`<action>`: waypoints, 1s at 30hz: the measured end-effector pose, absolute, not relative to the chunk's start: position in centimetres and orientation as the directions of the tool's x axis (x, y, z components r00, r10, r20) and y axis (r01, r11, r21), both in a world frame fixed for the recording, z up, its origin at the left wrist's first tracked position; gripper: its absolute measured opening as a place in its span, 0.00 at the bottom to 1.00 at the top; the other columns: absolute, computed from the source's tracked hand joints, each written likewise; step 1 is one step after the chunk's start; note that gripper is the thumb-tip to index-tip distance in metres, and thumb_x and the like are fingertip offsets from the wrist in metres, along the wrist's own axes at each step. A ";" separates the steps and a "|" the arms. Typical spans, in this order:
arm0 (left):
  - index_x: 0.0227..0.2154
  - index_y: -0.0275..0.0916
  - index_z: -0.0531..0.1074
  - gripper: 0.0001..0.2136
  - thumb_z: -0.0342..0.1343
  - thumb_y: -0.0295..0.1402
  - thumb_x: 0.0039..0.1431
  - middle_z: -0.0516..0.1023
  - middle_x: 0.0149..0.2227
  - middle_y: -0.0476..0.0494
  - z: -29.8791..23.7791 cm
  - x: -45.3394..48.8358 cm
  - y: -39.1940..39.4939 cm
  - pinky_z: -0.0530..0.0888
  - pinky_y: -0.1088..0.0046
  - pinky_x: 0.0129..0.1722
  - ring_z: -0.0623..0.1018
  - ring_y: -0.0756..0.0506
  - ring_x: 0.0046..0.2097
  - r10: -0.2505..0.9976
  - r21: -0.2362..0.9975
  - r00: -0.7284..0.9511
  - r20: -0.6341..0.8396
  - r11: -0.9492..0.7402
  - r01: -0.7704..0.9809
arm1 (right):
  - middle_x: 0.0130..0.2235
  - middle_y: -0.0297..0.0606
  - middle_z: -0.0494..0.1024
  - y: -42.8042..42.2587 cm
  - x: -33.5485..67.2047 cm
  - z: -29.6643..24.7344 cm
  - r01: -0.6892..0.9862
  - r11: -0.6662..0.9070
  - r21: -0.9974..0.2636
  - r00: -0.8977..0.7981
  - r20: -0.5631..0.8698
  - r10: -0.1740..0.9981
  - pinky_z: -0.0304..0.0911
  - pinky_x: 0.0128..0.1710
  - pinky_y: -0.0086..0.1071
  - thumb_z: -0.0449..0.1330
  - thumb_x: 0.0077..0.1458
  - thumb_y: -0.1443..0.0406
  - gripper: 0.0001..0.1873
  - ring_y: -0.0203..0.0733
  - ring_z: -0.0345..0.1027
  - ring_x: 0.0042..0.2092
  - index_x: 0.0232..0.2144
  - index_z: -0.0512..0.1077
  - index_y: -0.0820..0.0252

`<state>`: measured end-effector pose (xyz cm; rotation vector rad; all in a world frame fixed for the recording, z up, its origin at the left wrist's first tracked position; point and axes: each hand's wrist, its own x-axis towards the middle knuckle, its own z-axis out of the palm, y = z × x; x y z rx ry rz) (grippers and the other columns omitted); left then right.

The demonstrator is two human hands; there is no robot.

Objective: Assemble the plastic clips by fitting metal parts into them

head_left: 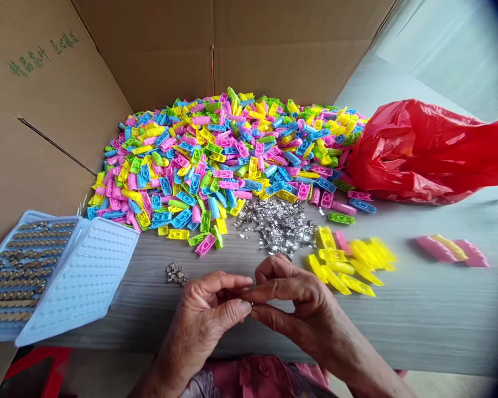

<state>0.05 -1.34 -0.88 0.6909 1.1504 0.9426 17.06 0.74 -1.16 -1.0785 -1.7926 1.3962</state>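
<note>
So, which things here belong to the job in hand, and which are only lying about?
Likely in the job: tiny piece between left hand and right hand, coloured plastic casings, silver sheet-metal pieces, round metal pieces, button-cell-like discs.

Probably lying about: red plastic bag, cardboard panels.

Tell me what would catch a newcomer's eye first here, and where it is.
Probably the big heap of pink, blue, yellow and green plastic pieces, spread over the back of the table before the cardboard. Next, likely, the bright red bag at the heap's right end. Nearer the camera, the left hand and right hand meet, just short of a shiny pile of metal bits.
</note>
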 end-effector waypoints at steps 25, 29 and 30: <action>0.28 0.43 0.82 0.14 0.62 0.20 0.38 0.83 0.28 0.50 -0.3 0.9 -1.6 0.73 0.79 0.32 0.77 0.49 0.32 0.909 0.849 0.031 -0.416 0.400 -0.346 | 0.33 0.35 0.73 0.5 17.0 -0.7 0.239 0.295 -0.925 -0.514 0.138 0.847 0.64 0.34 0.33 0.63 0.55 0.66 0.18 0.39 0.66 0.36 0.48 0.74 0.48; 0.26 0.42 0.82 0.12 0.62 0.20 0.37 0.82 0.25 0.50 -0.2 1.0 -1.5 0.72 0.80 0.29 0.76 0.50 0.29 0.905 0.856 -0.017 -0.425 0.396 -0.333 | 0.32 0.37 0.74 0.3 16.8 -0.8 0.253 0.304 -0.919 -0.490 0.149 0.859 0.64 0.35 0.34 0.63 0.55 0.65 0.12 0.40 0.67 0.36 0.43 0.77 0.52; 0.26 0.41 0.82 0.12 0.63 0.20 0.37 0.81 0.25 0.50 -0.3 0.9 -1.6 0.71 0.80 0.28 0.75 0.50 0.29 0.906 0.860 -0.022 -0.422 0.392 -0.327 | 0.32 0.37 0.74 0.3 16.8 -0.9 0.250 0.300 -0.921 -0.484 0.150 0.862 0.64 0.35 0.34 0.63 0.55 0.65 0.11 0.40 0.67 0.36 0.42 0.77 0.53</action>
